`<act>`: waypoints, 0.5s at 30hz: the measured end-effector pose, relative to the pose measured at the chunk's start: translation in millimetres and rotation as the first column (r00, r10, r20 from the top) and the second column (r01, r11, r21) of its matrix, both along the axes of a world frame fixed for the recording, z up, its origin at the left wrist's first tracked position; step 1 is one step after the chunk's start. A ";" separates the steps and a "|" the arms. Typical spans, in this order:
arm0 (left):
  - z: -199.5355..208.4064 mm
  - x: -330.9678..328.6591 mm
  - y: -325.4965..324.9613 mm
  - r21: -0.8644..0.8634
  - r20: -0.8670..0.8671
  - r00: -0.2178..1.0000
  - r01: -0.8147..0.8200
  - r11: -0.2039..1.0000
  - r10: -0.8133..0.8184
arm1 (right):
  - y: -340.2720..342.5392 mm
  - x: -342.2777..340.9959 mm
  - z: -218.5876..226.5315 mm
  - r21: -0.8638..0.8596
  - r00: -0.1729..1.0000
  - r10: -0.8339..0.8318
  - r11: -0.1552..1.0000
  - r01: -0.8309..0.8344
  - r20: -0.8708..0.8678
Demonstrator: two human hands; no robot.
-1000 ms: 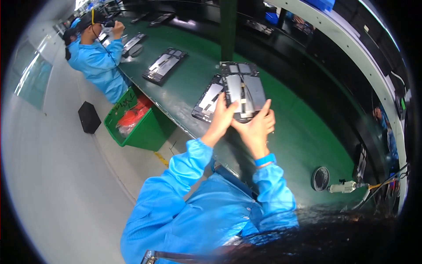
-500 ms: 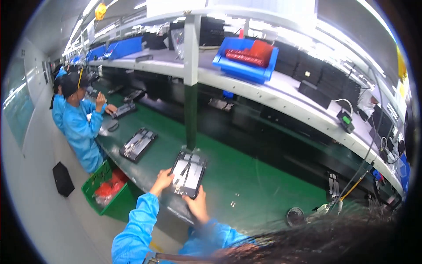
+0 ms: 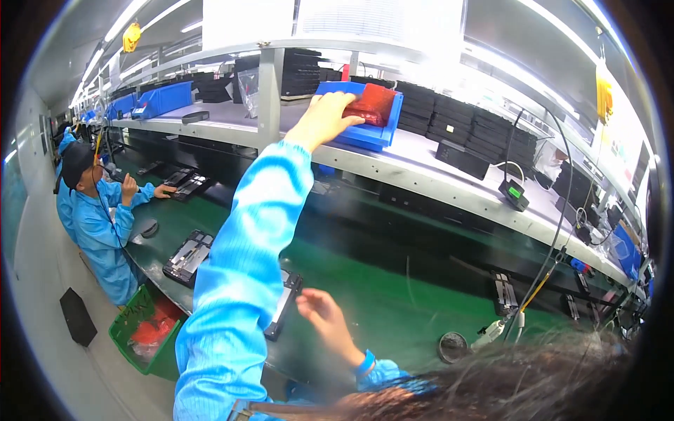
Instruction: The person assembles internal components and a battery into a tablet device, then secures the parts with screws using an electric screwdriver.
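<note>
— Hands? What's my left [image 3: 324, 119] on?
— Reaching into the blue bin [image 3: 368, 133], fingers on the red bag [image 3: 372, 104]; grasp unclear. My right [image 3: 324, 312] hovers loose, tablet [image 3: 282, 303] just beside it.

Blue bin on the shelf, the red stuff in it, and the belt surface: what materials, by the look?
Blue bin: likely moulded plastic, solid colour, slight sheen on its rim; the left hand rests on its edge. Red contents: probably glossy plastic film or bags, judging by crinkles and highlights; not certain. Green belt: looks like matte rubber or PVC matting, even colour with soft reflections.
</note>
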State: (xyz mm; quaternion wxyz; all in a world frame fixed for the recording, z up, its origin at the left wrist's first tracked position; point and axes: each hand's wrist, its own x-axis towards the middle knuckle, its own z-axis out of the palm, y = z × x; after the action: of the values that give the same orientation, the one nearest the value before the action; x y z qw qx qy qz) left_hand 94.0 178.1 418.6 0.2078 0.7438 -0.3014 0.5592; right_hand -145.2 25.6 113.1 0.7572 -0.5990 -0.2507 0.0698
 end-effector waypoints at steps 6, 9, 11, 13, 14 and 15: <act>2.4 52.3 -5.5 0.201 0.205 0.957 -0.248 0.948 0.207 | -63.9 -78.0 -42.3 -0.024 0.937 -0.060 0.998 0.056 -0.345; 1.5 39.1 -14.7 -0.356 0.237 0.966 0.182 0.916 -0.100 | -73.5 -100.1 -58.0 0.031 0.909 -0.058 0.997 0.078 -0.414; 0.6 26.8 -3.7 -0.623 0.348 0.937 0.194 0.758 0.046 | -71.1 -106.4 -51.5 -0.009 0.931 -0.036 0.999 0.035 -0.362; -4.8 2.2 -4.0 -0.800 0.255 0.965 0.247 0.546 -0.062 | -71.2 -109.2 -51.8 0.047 0.925 -0.062 0.995 0.086 -0.374; -13.7 -2.4 1.7 -0.848 0.259 0.958 0.288 0.446 -0.125 | -74.0 -106.3 -47.8 0.045 0.929 -0.038 0.997 0.059 -0.367; -25.6 -20.1 -2.7 -0.859 0.281 0.898 0.393 0.329 -0.339 | -81.4 -100.7 -42.5 -0.011 0.959 -0.129 0.991 0.131 -0.252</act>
State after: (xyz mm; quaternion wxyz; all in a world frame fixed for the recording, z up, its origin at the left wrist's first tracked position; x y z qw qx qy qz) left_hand 73.9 175.4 392.9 0.6844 0.4133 -0.1194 0.5887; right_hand -245.9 -55.8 70.6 0.7876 -0.5983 -0.1129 0.0947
